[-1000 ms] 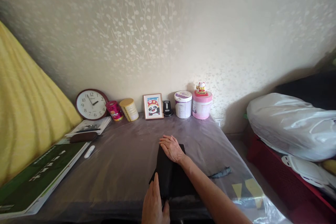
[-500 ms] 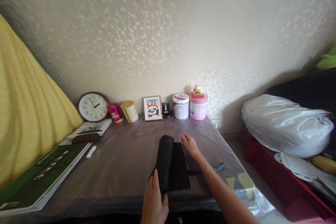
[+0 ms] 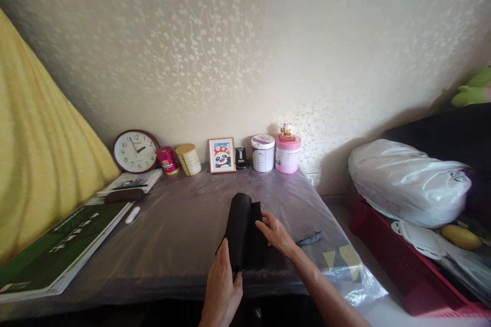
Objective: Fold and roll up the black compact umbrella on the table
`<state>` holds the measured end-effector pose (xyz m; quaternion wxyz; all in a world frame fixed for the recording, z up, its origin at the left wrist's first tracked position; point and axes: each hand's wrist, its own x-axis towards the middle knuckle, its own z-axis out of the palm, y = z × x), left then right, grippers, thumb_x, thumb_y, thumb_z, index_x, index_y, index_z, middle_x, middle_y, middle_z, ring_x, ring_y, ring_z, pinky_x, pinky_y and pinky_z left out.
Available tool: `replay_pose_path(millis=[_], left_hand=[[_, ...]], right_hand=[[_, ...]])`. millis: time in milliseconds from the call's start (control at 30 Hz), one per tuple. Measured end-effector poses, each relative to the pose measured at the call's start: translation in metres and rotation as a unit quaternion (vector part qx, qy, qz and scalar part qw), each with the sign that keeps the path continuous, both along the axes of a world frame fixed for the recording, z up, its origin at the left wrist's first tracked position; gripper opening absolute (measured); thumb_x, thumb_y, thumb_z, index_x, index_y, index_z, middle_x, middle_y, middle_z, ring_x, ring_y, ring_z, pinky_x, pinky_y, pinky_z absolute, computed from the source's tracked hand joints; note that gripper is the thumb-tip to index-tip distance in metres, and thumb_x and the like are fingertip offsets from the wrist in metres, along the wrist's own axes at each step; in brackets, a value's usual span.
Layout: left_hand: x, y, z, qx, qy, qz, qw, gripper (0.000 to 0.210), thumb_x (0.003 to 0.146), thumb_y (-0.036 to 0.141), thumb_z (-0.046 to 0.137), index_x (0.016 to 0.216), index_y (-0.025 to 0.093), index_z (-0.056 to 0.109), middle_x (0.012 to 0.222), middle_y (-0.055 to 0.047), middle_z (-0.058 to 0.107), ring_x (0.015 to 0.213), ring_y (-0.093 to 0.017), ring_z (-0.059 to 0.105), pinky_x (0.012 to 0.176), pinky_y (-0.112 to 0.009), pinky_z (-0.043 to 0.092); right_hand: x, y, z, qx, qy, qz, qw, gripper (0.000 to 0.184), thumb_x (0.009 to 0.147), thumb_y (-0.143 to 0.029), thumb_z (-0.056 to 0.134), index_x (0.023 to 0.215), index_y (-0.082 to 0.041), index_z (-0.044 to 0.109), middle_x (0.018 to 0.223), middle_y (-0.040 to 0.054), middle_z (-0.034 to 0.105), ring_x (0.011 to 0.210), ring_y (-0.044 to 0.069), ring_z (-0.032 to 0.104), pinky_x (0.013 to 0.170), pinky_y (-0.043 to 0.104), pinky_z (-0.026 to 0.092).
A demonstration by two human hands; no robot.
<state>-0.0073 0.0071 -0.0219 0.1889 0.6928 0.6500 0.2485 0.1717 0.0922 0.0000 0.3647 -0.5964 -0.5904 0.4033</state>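
A black cloth roll (image 3: 237,230) lies lengthwise on the table, its far end rounded and a flat flap (image 3: 255,245) of the same cloth spread out along its right side. My left hand (image 3: 222,286) grips the near end of the roll, fingers along its left side and thumb at its near right. With my right hand (image 3: 274,232) I hold the flap's right edge between thumb and fingers. Small dark parts show at the roll's near end, too small to make out. A crumpled grey-blue strip (image 3: 310,238) lies to the right, past my right wrist.
Along the wall stand a clock (image 3: 136,151), a magenta can (image 3: 168,160), a yellow-lidded can (image 3: 188,159), a framed panda picture (image 3: 221,155) and two tubs (image 3: 263,154). A green book (image 3: 63,250) lies left. Right of the table, a white bag (image 3: 408,181) sits over a red bin (image 3: 383,250).
My right hand has come nearer and closed on the flap's edge, drawing it in toward the roll. My left hand still holds the roll's near end. The view has shifted slightly.
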Motion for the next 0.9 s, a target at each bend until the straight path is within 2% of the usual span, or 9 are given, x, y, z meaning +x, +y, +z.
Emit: replay_pose_path(millis=[133, 267, 400, 533, 633, 767, 900], left_hand=[[0.0, 0.0, 0.002, 0.006, 0.008, -0.003, 1.0, 0.068, 0.075, 0.016, 0.039, 0.137, 0.008, 0.012, 0.14, -0.017, 0.032, 0.127, -0.024, 0.038, 0.103, -0.036, 0.035], [-0.001, 0.002, -0.003, 0.018, 0.007, -0.006, 1.0, 0.069, 0.074, 0.014, 0.039, 0.137, 0.009, 0.012, 0.139, -0.016, 0.034, 0.127, -0.024, 0.038, 0.103, -0.038, 0.034], [-0.001, 0.003, -0.009, 0.042, 0.003, -0.01, 0.999, 0.068, 0.072, 0.013, 0.038, 0.136, 0.009, 0.014, 0.138, -0.017, 0.035, 0.126, -0.024, 0.039, 0.103, -0.039, 0.035], [-0.001, 0.004, -0.012, 0.053, -0.003, -0.004, 0.999, 0.069, 0.071, 0.013, 0.042, 0.135, 0.013, 0.016, 0.136, -0.017, 0.038, 0.124, -0.026, 0.041, 0.101, -0.042, 0.037], [-0.002, 0.004, -0.015, 0.066, -0.015, -0.008, 0.998, 0.069, 0.071, 0.01, 0.041, 0.135, 0.015, 0.017, 0.134, -0.016, 0.04, 0.124, -0.025, 0.042, 0.1, -0.043, 0.038], [-0.003, 0.004, -0.016, 0.08, -0.032, -0.008, 0.996, 0.071, 0.071, 0.008, 0.042, 0.136, 0.013, 0.015, 0.135, -0.017, 0.04, 0.124, -0.025, 0.042, 0.1, -0.044, 0.039], [-0.004, 0.002, -0.007, 0.073, -0.078, 0.001, 0.994, 0.076, 0.072, 0.011, 0.046, 0.139, 0.014, 0.011, 0.129, -0.014, 0.049, 0.116, -0.022, 0.051, 0.095, -0.038, 0.044]], right_hand=[[-0.017, -0.014, 0.003, 0.019, -0.002, 0.006, 1.0, 0.039, 0.079, -0.028, 0.053, 0.115, -0.016, 0.047, 0.072, -0.0007, 0.058, 0.059, 0.012, 0.059, 0.043, 0.02, 0.048], [-0.038, -0.02, 0.006, -0.042, 0.064, 0.014, 0.997, 0.039, 0.08, -0.027, 0.048, 0.118, -0.018, 0.042, 0.083, -0.0004, 0.058, 0.041, 0.006, 0.054, 0.035, 0.019, 0.047], [-0.058, -0.021, 0.009, -0.034, 0.086, 0.009, 0.996, 0.038, 0.079, -0.024, 0.047, 0.116, -0.018, 0.043, 0.089, 0.0009, 0.057, 0.036, 0.003, 0.051, 0.033, 0.018, 0.045], [-0.072, -0.025, 0.011, 0.016, 0.032, 0.012, 0.999, 0.029, 0.08, -0.02, 0.047, 0.109, -0.017, 0.05, 0.076, -0.0023, 0.058, 0.036, 0.004, 0.051, 0.034, 0.017, 0.04], [-0.078, -0.029, 0.013, 0.069, -0.04, 0.007, 0.997, 0.021, 0.079, -0.019, 0.049, 0.098, -0.018, 0.058, 0.065, -0.0028, 0.06, 0.044, 0.009, 0.056, 0.043, 0.019, 0.043], [-0.081, -0.037, 0.016, 0.112, -0.114, -0.01, 0.987, 0.012, 0.077, -0.019, 0.053, 0.082, -0.021, 0.064, 0.074, 0.0012, 0.067, 0.069, 0.015, 0.063, 0.062, 0.024, 0.046], [-0.085, -0.049, 0.018, 0.133, -0.159, -0.008, 0.978, 0.012, 0.077, -0.019, 0.053, 0.079, -0.022, 0.064, 0.078, 0.0019, 0.066, 0.073, 0.016, 0.062, 0.066, 0.025, 0.045]])
